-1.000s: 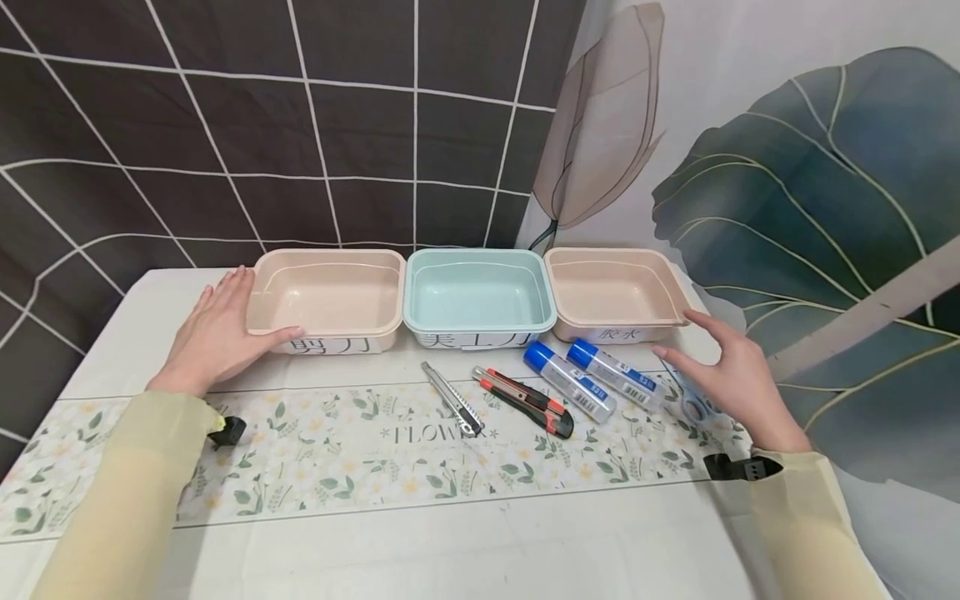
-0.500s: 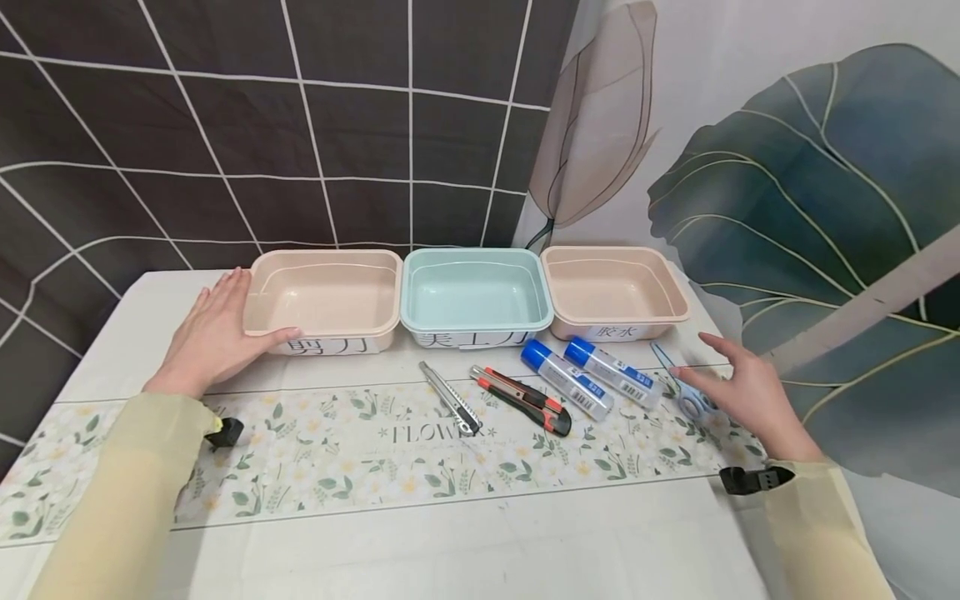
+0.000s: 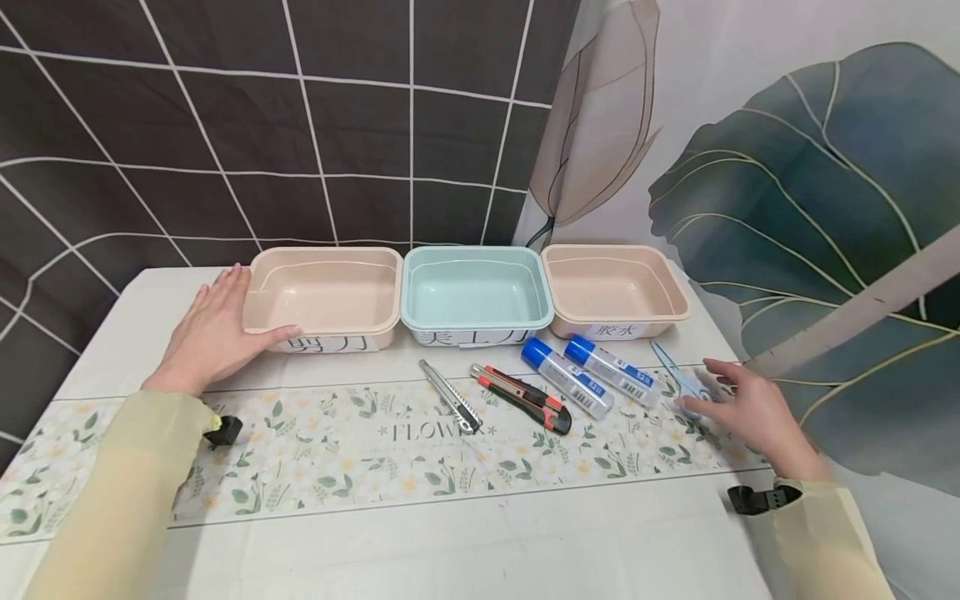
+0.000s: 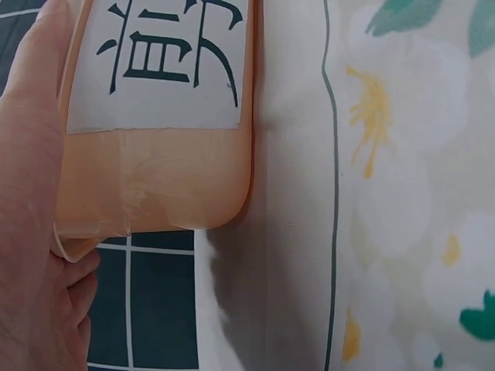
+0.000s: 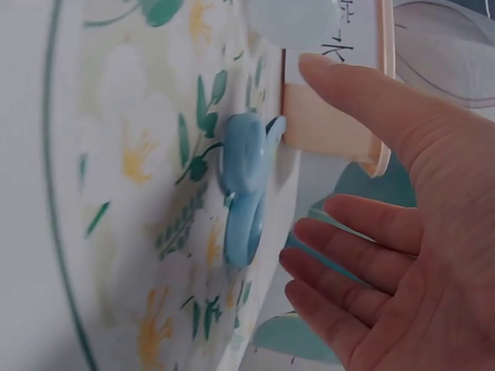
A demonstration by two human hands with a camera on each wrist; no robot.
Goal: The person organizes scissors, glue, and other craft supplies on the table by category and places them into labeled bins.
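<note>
My left hand (image 3: pixel 206 333) lies with long straight fingers along the left side of a pink plastic bin (image 3: pixel 326 300). Its thumb rests at the bin's front rim, above a paper label (image 4: pixel 162 62). At the right, my right hand (image 3: pixel 757 417) hovers with fingers spread and nothing held. Right beside it lies a pair of scissors (image 3: pixel 670 367) with light blue handles (image 5: pixel 244 154); in the head view the thumb overlaps the handles. To the scissors' left are two blue-capped glue sticks, the nearer one (image 3: pixel 613 372) and the farther one (image 3: pixel 567 379).
A black-and-red utility knife (image 3: pixel 525 402) and a slim silver one (image 3: pixel 452 398) lie left of the glue sticks. Behind them, a blue bin (image 3: pixel 480 300) and a second pink bin (image 3: pixel 615 292) continue the row. A patterned runner (image 3: pixel 315 467) crosses the white table (image 3: pixel 360 558).
My right hand has drawn away from the right pink bin's corner, moving right and toward me, down to the scissors. The left hand stays at its bin.
</note>
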